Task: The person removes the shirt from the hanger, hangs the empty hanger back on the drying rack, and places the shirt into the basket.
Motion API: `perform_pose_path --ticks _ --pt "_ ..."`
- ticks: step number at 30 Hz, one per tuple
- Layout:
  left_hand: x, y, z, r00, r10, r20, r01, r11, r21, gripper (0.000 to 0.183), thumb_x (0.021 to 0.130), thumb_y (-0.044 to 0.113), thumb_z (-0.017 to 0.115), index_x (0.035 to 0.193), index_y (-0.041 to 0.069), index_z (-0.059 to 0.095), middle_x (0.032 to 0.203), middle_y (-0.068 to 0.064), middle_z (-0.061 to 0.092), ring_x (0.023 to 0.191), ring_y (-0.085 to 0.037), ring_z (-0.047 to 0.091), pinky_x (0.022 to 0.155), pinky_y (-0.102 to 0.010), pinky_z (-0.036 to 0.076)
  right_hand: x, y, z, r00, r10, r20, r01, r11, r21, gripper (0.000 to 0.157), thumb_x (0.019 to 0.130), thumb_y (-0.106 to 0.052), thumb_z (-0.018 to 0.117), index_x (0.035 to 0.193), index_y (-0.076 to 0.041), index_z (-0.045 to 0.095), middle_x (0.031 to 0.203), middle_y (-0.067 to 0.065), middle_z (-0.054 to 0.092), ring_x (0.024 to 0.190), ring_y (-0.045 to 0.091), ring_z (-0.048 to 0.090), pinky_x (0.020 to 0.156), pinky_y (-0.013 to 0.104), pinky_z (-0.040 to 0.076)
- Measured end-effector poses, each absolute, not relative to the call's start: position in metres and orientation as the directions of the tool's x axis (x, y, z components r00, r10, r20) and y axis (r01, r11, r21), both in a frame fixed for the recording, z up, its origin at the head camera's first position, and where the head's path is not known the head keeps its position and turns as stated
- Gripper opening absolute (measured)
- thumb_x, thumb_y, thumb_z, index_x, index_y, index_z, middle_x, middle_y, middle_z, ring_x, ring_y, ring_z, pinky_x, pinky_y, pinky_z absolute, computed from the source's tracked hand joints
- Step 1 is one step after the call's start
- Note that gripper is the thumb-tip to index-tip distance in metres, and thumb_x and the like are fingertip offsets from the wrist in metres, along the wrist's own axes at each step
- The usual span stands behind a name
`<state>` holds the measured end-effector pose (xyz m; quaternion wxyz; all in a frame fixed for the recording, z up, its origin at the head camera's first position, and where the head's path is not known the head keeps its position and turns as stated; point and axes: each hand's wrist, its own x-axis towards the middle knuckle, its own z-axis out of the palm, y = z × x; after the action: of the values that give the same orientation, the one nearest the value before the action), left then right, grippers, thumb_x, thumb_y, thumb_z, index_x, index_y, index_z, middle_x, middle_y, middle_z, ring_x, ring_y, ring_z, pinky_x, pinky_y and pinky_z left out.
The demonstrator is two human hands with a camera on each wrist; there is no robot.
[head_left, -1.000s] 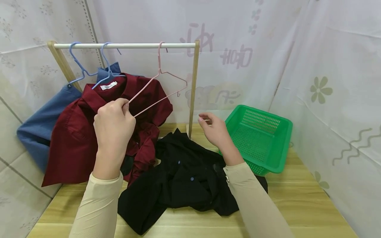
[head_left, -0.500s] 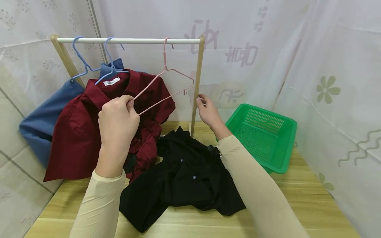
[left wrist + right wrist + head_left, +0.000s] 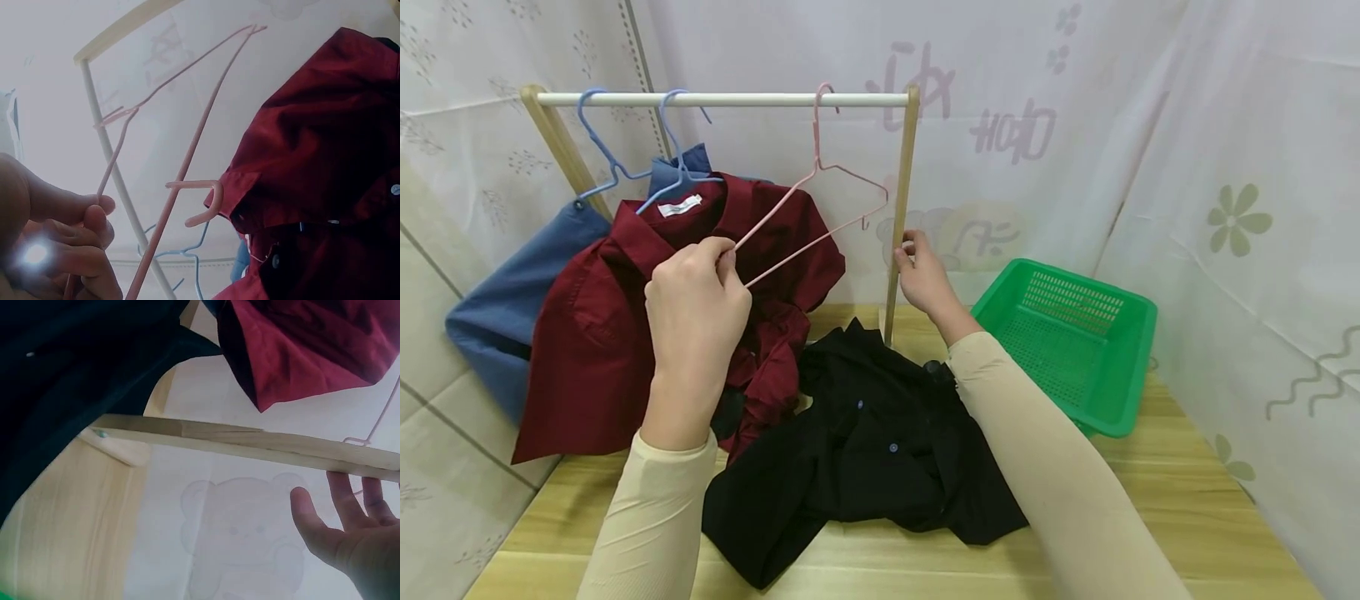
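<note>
At the left corner of a pink clothes hanger (image 3: pixel 784 198), my left hand (image 3: pixel 698 287) pinches the wire between thumb and fingers. The hanger's hook (image 3: pixel 821 96) overlaps the white rail (image 3: pixel 752 99) of the wooden rack, near its right end. My right hand (image 3: pixel 927 279) is at the rack's right post (image 3: pixel 904 183), its fingertips right at the wood and its thumb apart in the right wrist view. Under the hands a black shirt (image 3: pixel 880 467) lies crumpled on the table. A dark red shirt (image 3: pixel 591 333) hangs on a blue hanger (image 3: pixel 679 162) left of my left hand.
A blue garment (image 3: pixel 497 321) hangs behind the red shirt, beside another blue hanger (image 3: pixel 610 158). To the right of the rack stands a green plastic basket (image 3: pixel 1138 350) on the wooden table (image 3: pixel 1150 492). Printed white cloth (image 3: pixel 1075 158) surrounds the back and sides.
My right hand has moved up and to the rack's right post from beside the basket. The left hand keeps its pinch on the pink hanger, and the head view has shifted slightly.
</note>
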<state>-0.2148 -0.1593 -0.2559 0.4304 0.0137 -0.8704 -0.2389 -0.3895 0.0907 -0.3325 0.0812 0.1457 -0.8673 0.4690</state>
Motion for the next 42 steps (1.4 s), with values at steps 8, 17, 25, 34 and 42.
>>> perform_pose_path --ticks 8,17,25,34,42 --pt "-0.213 -0.160 -0.255 -0.615 -0.235 0.752 0.194 0.880 0.433 0.026 0.098 0.016 0.053 0.107 0.001 0.073 0.092 -0.019 0.073 0.080 -0.039 0.065 0.071 -0.052 0.052 -0.383 0.090 -0.322 -0.929 -0.202 0.312 -0.371 0.542 -0.754 0.039 0.107 -0.030 0.035 0.144 -0.016 0.032 0.130 0.016 0.053 0.111 0.031 0.062 0.087 0.046 0.051" --pt "-0.211 -0.161 -0.256 -0.624 -0.227 0.748 0.189 0.885 0.426 0.024 0.097 0.013 0.054 0.105 0.000 0.073 0.090 -0.019 0.073 0.081 -0.040 0.065 0.071 -0.053 0.052 -0.383 0.094 -0.333 -0.937 -0.210 0.280 -0.350 0.569 -0.744 0.041 0.107 -0.029 0.033 0.145 -0.016 0.030 0.134 0.016 0.051 0.109 0.031 0.064 0.087 0.045 0.052" --pt "-0.212 -0.159 -0.257 -0.651 -0.221 0.726 0.196 0.875 0.442 0.026 0.099 0.014 0.052 0.108 0.000 0.072 0.094 -0.020 0.073 0.082 -0.040 0.066 0.072 -0.052 0.053 -0.384 0.090 -0.334 -0.948 -0.185 0.260 -0.319 0.592 -0.740 0.041 0.107 -0.033 0.031 0.146 -0.020 0.028 0.135 0.013 0.052 0.109 0.029 0.062 0.085 0.044 0.052" --pt "-0.206 -0.155 -0.260 -0.706 -0.187 0.683 0.165 0.895 0.415 0.029 0.098 0.013 0.048 0.115 0.002 0.070 0.098 -0.019 0.072 0.082 -0.041 0.065 0.070 -0.054 0.054 -0.387 0.088 -0.337 -0.950 -0.148 0.276 -0.308 0.597 -0.740 0.040 0.107 -0.034 0.030 0.145 -0.022 0.029 0.136 0.012 0.052 0.107 0.030 0.062 0.084 0.044 0.051" --pt "-0.198 -0.157 -0.265 -0.711 -0.207 0.672 0.104 0.914 0.392 0.029 0.097 0.016 0.051 0.120 0.010 0.068 0.098 -0.014 0.071 0.079 -0.038 0.063 0.062 -0.054 0.052 -0.383 0.084 -0.336 -0.947 -0.149 0.284 -0.315 0.600 -0.736 0.040 0.106 -0.034 0.030 0.144 -0.021 0.030 0.134 0.012 0.053 0.106 0.030 0.062 0.083 0.045 0.051"
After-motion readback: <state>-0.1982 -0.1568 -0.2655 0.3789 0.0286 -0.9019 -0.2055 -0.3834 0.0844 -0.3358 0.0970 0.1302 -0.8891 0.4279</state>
